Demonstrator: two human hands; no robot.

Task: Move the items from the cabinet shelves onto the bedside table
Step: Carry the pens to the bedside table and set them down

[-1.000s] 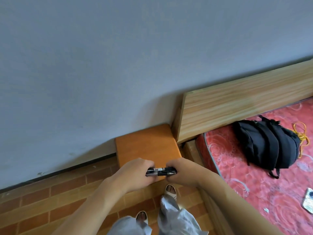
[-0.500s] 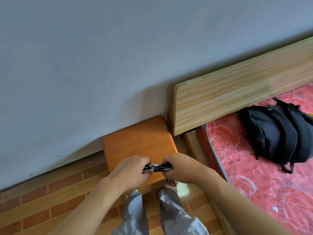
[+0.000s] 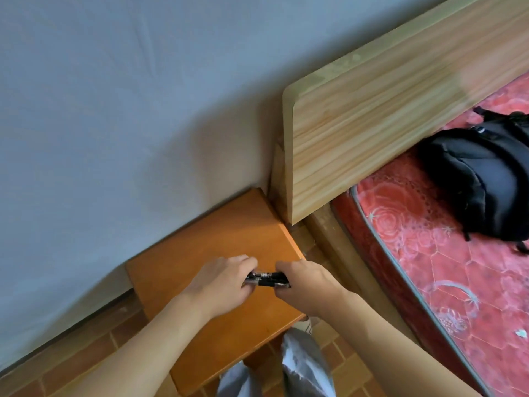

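Note:
A bundle of black pens [image 3: 266, 278] with silver bands lies level between my two hands, just above the orange wooden bedside table [image 3: 200, 247]. My left hand [image 3: 220, 285] grips the bundle's left end with curled fingers. My right hand [image 3: 307, 283] grips its right end the same way. Both hands hover over the middle of the tabletop; I cannot tell whether the pens touch the wood. The cabinet is out of view.
The table stands in the corner against a grey-blue wall [image 3: 128, 110], beside a light wooden headboard [image 3: 386, 116]. A red patterned mattress [image 3: 429, 267] with a black backpack [image 3: 481, 179] lies to the right. Brick-pattern floor [image 3: 71, 365] and my grey trousers [image 3: 303, 368] are below.
I have come closer to the bedside table, which now fills more of the view. Both hands, still holding the pens, have moved from its front edge to over its middle.

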